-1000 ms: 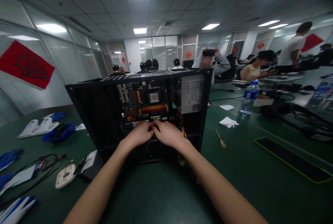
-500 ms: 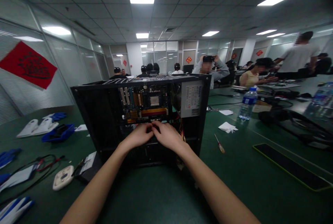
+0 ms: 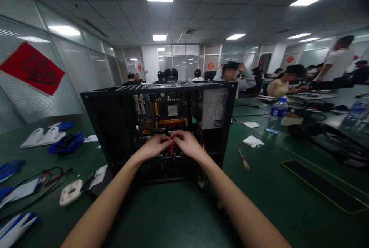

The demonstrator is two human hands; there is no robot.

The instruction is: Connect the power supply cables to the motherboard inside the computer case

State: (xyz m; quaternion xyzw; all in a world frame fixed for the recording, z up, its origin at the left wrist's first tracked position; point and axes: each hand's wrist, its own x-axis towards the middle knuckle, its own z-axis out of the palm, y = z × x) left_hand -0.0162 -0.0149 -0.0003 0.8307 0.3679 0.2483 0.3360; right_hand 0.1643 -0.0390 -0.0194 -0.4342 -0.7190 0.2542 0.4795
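An open black computer case (image 3: 99, 125) stands on the green table in front of me. Inside it are a motherboard (image 3: 160, 106) and, at upper right, a silver power supply (image 3: 215, 109). My left hand (image 3: 154, 146) and my right hand (image 3: 186, 144) meet at the case's lower middle, fingertips pinched together. Red cables (image 3: 172, 149) hang between them, and both hands seem to grip these. The cable ends are hidden by the fingers. More yellow and red wires run below the power supply, right of my right hand.
Left on the table (image 3: 150, 213) are a blue tray (image 3: 65, 144), gloves (image 3: 43, 137), a white square object (image 3: 70, 192) and a dark box (image 3: 99, 179). To the right lie a screwdriver (image 3: 244, 159), crumpled tissue (image 3: 253, 141), a water bottle (image 3: 276, 115) and a dark flat panel (image 3: 323, 184). People sit beyond.
The red cables now show between my hands, where they were hidden before. My fingertips have shifted slightly. The view has moved a little, and the person standing at right has turned.
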